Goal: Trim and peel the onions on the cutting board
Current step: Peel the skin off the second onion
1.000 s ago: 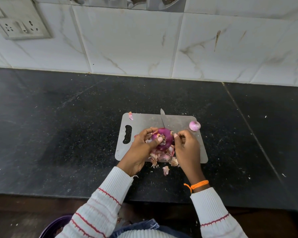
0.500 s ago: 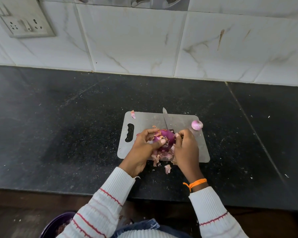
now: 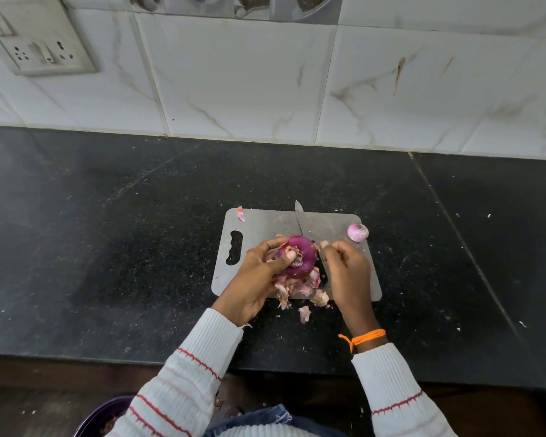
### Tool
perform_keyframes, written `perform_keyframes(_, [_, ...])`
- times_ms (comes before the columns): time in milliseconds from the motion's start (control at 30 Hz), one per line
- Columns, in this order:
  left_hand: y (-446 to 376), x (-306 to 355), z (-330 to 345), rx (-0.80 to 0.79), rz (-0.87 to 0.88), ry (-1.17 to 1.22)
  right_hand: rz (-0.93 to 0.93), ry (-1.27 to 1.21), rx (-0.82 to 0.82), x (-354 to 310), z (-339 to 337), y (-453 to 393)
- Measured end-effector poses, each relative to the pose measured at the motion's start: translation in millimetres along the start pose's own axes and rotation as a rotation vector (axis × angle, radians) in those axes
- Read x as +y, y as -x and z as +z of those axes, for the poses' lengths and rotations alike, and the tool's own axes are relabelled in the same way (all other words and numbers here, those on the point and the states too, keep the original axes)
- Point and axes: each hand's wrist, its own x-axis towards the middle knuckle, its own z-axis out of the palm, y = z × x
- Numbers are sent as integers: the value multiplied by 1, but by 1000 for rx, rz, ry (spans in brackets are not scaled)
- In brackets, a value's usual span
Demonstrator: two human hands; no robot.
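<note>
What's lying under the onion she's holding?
Under the onion lies a pile of peels on the cutting board. The hands hide part of the pile.

Two onions sit in view: one large purple onion [image 3: 300, 255] and one small pale onion [image 3: 357, 232]. There is one grey cutting board [image 3: 265, 223], one knife [image 3: 299, 217], and one heap of peelings [image 3: 300, 287]. One stray peel [image 3: 240, 213] lies at the board's far corner, another [image 3: 304, 313] on the counter. Two hands show, the left hand [image 3: 259, 280] and the right hand [image 3: 347, 272]. One wall socket plate [image 3: 41, 48] appears.

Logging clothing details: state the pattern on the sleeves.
White ribbed sleeves with thin red zigzag stripes, clearest in the head view.
</note>
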Motion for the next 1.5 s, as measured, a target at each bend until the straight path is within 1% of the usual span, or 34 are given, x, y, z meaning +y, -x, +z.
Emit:
perform_keyframes(67, [-1,-1,2,18,19,-17,59,-129,-47,-2,2,1])
perform_keyframes(167, [-4,-2,3,37,53,-23,170,-275,-64,2,4,0])
perform_keyframes(233, [-5,-3,3,48,71,-57,234,-326,-68,3,3,0])
perform_keyframes(333, [-6,-5,2,61,89,-80,279,-356,-74,2,2,-1])
perform_keyframes(467, [-8,-6,2,65,102,-112,272,-290,-33,2,1,-2])
perform_keyframes(667, [-10,-7,2,41,130,-185,175,-163,12,3,0,-3])
perform_keyframes(800, [-11,-6,2,29,114,-179,120,-65,20,10,-1,-5])
perform_keyframes(933, [-12,-6,1,36,83,-138,121,-158,46,10,-4,-6])
perform_keyframes(1000, [-14,-7,1,46,68,-127,151,-218,30,10,-4,-8])
perform_keyframes(1133, [-14,-8,2,49,40,-113,244,-317,-39,12,-4,-10])
perform_keyframes(1233, [-13,-7,5,37,35,-85,266,-374,-113,12,-4,-9])
perform_keyframes(1500, [-9,-4,7,30,31,-97,255,-355,-166,13,-5,-7])
